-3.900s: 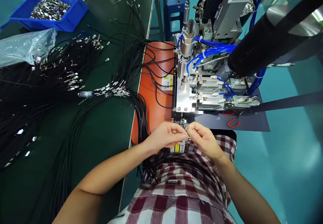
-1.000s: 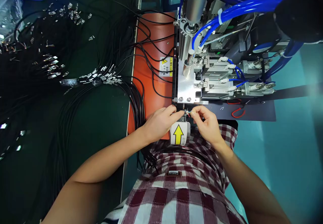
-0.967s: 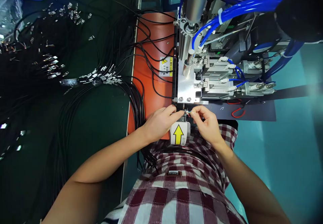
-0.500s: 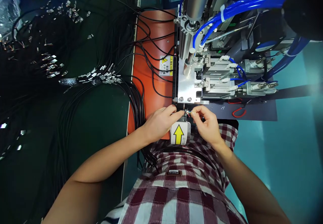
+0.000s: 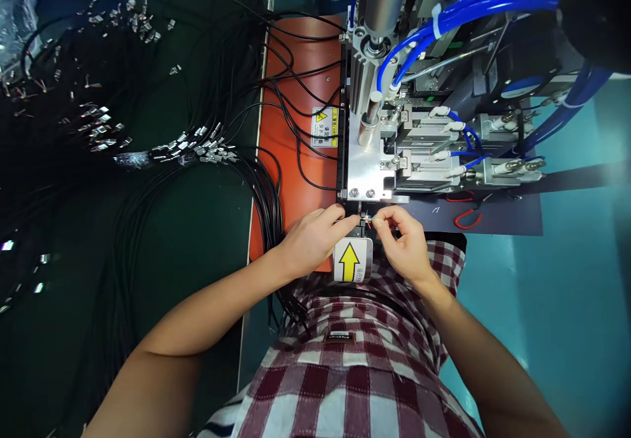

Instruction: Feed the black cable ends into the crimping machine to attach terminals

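My left hand (image 5: 315,237) and my right hand (image 5: 405,241) meet at the front edge of a pneumatic machine (image 5: 394,155). Both pinch the stripped end of a thin cable (image 5: 367,218), whose small coloured wires show between the fingertips at the machine's slot. Just below the fingers sits a white label with a yellow arrow (image 5: 351,260) pointing toward the machine. The cable itself is mostly hidden under my hands.
An orange mat (image 5: 296,135) lies left of the machine, crossed by black cables. A bundle of black cables with metal terminals (image 5: 197,152) spreads over the dark green bench (image 5: 187,241). Blue air hoses (image 5: 444,17) loop above the machine. Teal floor lies to the right.
About four seconds ago both hands held the wire end lower, near my shirt; they have moved up to the machine's front edge. Over the last second they stay nearly still.
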{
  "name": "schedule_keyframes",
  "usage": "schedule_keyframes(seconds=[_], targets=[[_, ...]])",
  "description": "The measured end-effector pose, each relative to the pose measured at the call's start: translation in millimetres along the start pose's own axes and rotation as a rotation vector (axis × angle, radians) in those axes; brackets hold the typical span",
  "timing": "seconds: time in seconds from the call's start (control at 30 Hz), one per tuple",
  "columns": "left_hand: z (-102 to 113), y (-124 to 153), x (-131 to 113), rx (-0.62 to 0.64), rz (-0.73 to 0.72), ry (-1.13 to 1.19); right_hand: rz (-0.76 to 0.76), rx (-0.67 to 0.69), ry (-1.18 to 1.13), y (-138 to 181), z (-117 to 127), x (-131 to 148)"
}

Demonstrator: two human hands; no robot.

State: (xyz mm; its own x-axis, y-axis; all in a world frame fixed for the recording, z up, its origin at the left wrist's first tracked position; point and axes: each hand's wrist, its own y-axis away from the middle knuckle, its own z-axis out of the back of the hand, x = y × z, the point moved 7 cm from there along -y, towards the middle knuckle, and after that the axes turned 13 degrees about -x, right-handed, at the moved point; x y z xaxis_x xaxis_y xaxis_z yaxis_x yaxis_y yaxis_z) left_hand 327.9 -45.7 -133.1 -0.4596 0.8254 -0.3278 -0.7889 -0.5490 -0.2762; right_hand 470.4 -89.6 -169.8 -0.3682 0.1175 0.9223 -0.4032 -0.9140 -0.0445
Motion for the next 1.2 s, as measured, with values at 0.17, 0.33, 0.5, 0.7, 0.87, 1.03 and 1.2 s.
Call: schedule_keyframes(seconds=[0.17,0.33,0.5,0.7,0.87,1.03,1.2], targets=[[0.4,-1.0,-1.0,0.007,0.01,-0.009,0.007,-0.014,-0.007,0.3,0.5,0.2],[-1.3,-0.8,-0.7,0.034,0.034,-0.01,-0.019,0.007,-0.034,0.1,-1.1,-0.8],[-1.3,-0.3,-0.8,0.017,0.025,-0.008,-0.022,-0.001,-0.056,0.2,-1.4,-1.8],[-1.3,0.3,-0.6,0.019,0.012,-0.012,-0.001,-0.009,-0.045,-0.1,-0.9,-0.8],[-1.3,0.0,-0.6,0.03,0.023,-0.013,0.024,-0.018,-0.017,-0.4,0.0,0.5],[-0.8,-0.3,-1.2,0.028,0.017,-0.018,0.063,-0.054,0.021,0.0,1.0,2.2],[-0.9,-0.1,-1.5,0.027,0.01,-0.025,0.018,-0.056,0.012,1.5,-0.5,0.7]])
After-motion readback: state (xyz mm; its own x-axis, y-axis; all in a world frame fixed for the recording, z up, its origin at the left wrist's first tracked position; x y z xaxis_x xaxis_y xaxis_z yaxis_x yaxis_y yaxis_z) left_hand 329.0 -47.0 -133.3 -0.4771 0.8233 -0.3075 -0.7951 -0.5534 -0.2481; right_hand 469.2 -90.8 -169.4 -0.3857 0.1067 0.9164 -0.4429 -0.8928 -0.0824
